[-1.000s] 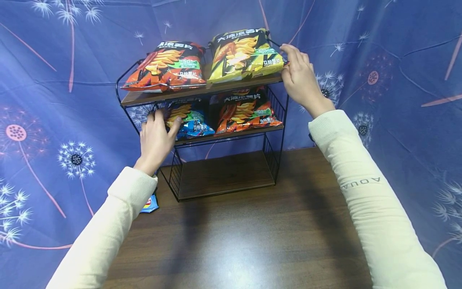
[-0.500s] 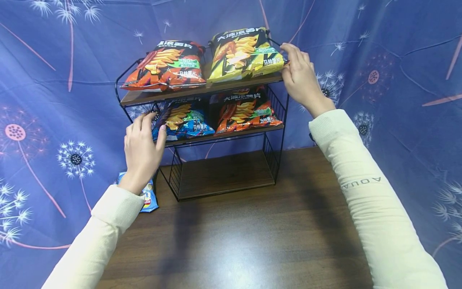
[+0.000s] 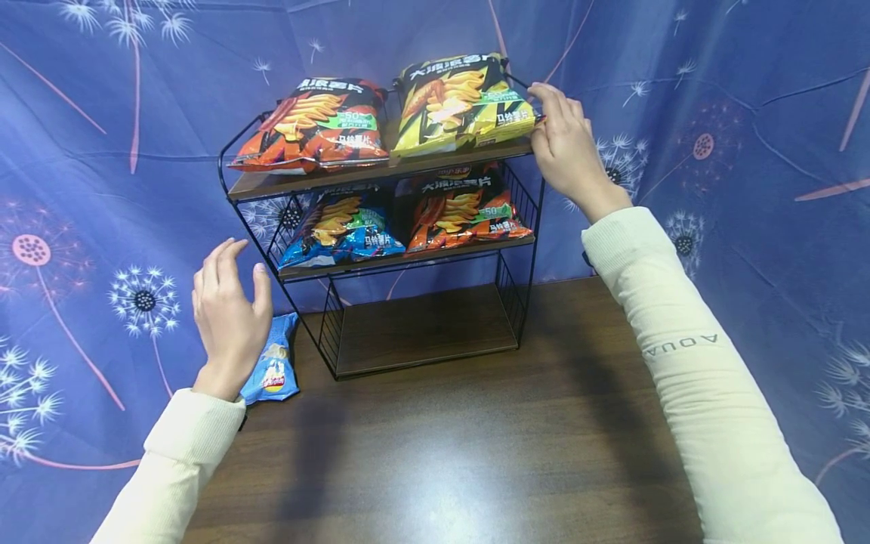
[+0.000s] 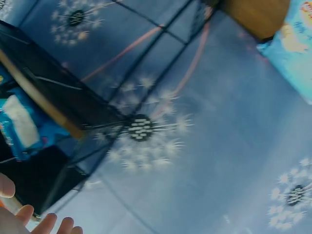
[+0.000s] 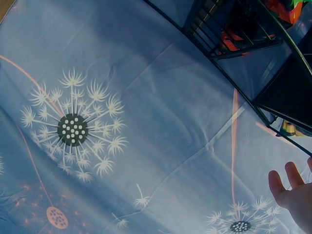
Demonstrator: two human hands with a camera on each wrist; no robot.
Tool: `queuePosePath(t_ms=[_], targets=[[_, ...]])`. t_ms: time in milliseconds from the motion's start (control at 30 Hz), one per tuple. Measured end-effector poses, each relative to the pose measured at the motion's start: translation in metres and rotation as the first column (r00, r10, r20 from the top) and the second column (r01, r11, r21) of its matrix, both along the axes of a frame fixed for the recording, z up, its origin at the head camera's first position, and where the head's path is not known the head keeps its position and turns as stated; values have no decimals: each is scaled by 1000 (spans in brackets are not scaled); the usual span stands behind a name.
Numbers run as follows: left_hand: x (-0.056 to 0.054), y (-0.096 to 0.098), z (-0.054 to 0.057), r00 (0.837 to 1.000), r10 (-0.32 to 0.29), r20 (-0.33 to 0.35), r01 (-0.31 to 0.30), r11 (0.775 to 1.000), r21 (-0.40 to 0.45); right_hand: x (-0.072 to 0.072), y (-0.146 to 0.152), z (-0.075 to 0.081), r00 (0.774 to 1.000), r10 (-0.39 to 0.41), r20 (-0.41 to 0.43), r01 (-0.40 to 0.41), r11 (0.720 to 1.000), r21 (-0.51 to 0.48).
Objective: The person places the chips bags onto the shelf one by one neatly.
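In the head view my left hand (image 3: 231, 317) is in the air left of the rack, fingers apart and holding nothing. A light-blue chip bag (image 3: 275, 370) leans on the table just behind it. My right hand (image 3: 571, 147) is at the top right corner of the black wire rack (image 3: 535, 204), fingertips beside the yellow chip bag (image 3: 469, 106); in the right wrist view its visible fingers are spread. An orange chip bag (image 3: 319, 125) shares the top shelf. On the middle shelf lie a blue chip bag (image 3: 347, 230) and another orange chip bag (image 3: 469, 211).
The rack's bottom shelf (image 3: 428, 325) sits low over the brown wooden table (image 3: 476, 438). A blue cloth (image 3: 714, 211) with dandelion prints hangs behind and at both sides.
My left hand has left the middle shelf's blue bag and moved left and down, uncovering that bag and the light-blue one. The right hand has stayed put.
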State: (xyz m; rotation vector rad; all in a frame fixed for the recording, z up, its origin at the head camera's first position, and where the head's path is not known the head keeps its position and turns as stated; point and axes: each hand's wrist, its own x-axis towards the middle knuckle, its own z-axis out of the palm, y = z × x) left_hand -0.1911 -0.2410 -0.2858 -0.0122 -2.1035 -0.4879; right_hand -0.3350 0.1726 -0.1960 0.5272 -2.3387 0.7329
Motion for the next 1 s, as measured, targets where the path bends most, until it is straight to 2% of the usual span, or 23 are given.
queuePosePath(t_ms=[167,300,400,567,833,900,1000], targets=[[0,-18,-20,999,41,33,-41,999,7,1,1,0,1000,1,1,-1,1000,1],[-1,-31,-39,991,75,108,-75,997,-6,2,1,0,1000,-1,1,1,1000,1],[-3,-40,-54,979,102,178,-99,995,-23,1,1,0,1000,-1,0,1,1000,1],[-5,-55,-84,948,152,279,-137,988,-74,1,0,-1,1000,2,-4,-2,1000,1],[-8,-70,-124,903,225,365,-190,973,-130,1,-1,0,1000,4,2,-4,1000,2],[-8,-73,-132,886,238,397,-201,970,-133,0,0,1,1000,5,-1,-5,1000,3],[-9,-78,-143,850,254,462,-212,967,-142,0,0,0,1000,6,-3,-6,1000,3]])
